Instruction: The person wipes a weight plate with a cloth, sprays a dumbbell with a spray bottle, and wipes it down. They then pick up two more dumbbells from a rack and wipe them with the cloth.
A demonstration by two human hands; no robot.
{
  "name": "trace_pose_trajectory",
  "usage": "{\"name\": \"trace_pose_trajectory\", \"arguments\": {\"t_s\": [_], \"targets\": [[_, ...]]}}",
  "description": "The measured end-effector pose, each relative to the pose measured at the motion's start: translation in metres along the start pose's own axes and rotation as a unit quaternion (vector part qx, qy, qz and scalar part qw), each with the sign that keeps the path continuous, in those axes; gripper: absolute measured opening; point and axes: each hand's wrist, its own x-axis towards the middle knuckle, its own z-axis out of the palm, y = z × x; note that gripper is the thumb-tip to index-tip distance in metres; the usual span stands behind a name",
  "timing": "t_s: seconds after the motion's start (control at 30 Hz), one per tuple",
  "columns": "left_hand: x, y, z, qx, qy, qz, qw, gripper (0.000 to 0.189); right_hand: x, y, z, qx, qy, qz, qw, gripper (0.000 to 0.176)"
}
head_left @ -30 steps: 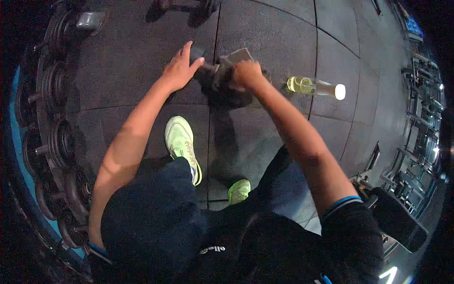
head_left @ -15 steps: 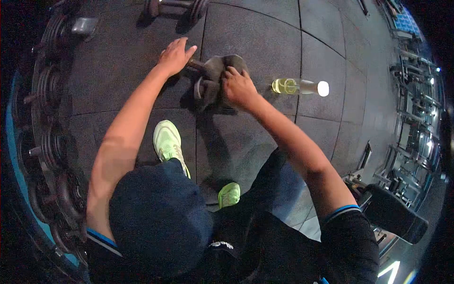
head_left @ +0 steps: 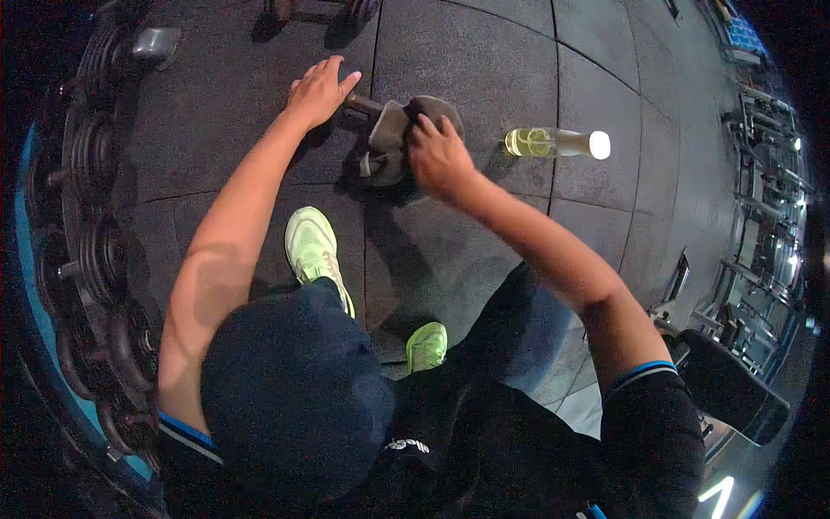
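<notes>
A grey-brown cloth (head_left: 391, 125) lies bunched over one end of a dumbbell, whose bare handle (head_left: 363, 105) shows to the left on the dark floor. My right hand (head_left: 443, 160) presses on the cloth, fingers bent over its right part and slightly blurred. Palm down, my left hand (head_left: 318, 95) is at the dumbbell's other end, thumb apart from the fingers; that end is hidden beneath it. To the right, a clear bottle (head_left: 553, 143) with yellowish liquid and a white cap lies on its side.
Another dumbbell (head_left: 320, 10) rests at the top edge. Racked dumbbells (head_left: 91, 160) line the left side. Gym machines (head_left: 765, 216) and a black padded bench (head_left: 735, 385) stand on the right. My pale green shoes (head_left: 311, 242) are on the rubber tiles (head_left: 467, 52).
My right hand has shifted slightly on the cloth, and the cloth's folds have changed, with a flatter piece now facing up. My left hand keeps its place at the dumbbell's end.
</notes>
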Motion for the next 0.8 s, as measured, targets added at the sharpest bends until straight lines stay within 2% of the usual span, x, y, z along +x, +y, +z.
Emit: {"name": "trace_pose_trajectory", "arguments": {"t_s": [0.1,0.13,0.23,0.3,0.37,0.43,0.47,0.53,0.57,0.6,0.7,0.8], "targets": [[0.001,0.01,0.001,0.008,0.003,-0.005,1.0,0.068,0.026,0.039,0.053,0.101,0.141,0.021,0.985,0.036],[0.005,0.008,0.001,0.009,0.005,-0.003,1.0,0.067,0.043,0.043,0.067,0.108,0.152,0.066,0.98,0.031],[0.004,0.001,0.005,0.004,0.006,0.006,1.0,0.067,0.081,0.072,0.056,0.144,-0.027,0.014,0.989,0.031],[0.004,0.002,0.004,0.003,0.014,0.009,1.0,0.066,0.108,0.102,0.079,0.209,-0.012,0.02,0.978,0.034],[-0.003,0.005,0.001,0.006,0.017,0.003,1.0,0.066,0.113,0.108,0.09,0.272,0.006,0.072,0.96,0.038],[-0.003,0.007,-0.004,-0.001,0.011,0.0,1.0,0.066,0.111,0.101,0.084,0.328,0.025,0.17,0.929,0.04],[-0.005,0.008,-0.006,-0.007,0.009,-0.003,1.0,0.066,0.1,0.092,0.083,0.319,0.069,0.187,0.926,0.033],[-0.005,0.004,-0.006,0.0,0.004,-0.003,1.0,0.067,0.06,0.055,0.069,0.298,0.157,0.193,0.921,0.03],[-0.003,0.004,-0.005,0.003,0.002,-0.002,1.0,0.068,0.038,0.043,0.052,0.241,0.165,0.136,0.947,0.029],[-0.003,0.003,-0.006,0.007,0.014,0.011,1.0,0.067,0.023,0.034,0.052,0.242,0.242,0.088,0.935,0.03],[-0.01,-0.002,-0.005,0.022,0.022,0.028,0.999,0.066,0.0,0.014,0.033,0.12,0.185,0.022,0.975,0.03],[-0.012,0.005,-0.011,0.012,0.01,0.013,1.0,0.066,-0.016,0.006,0.014,0.099,0.064,-0.114,0.986,0.03]]}}
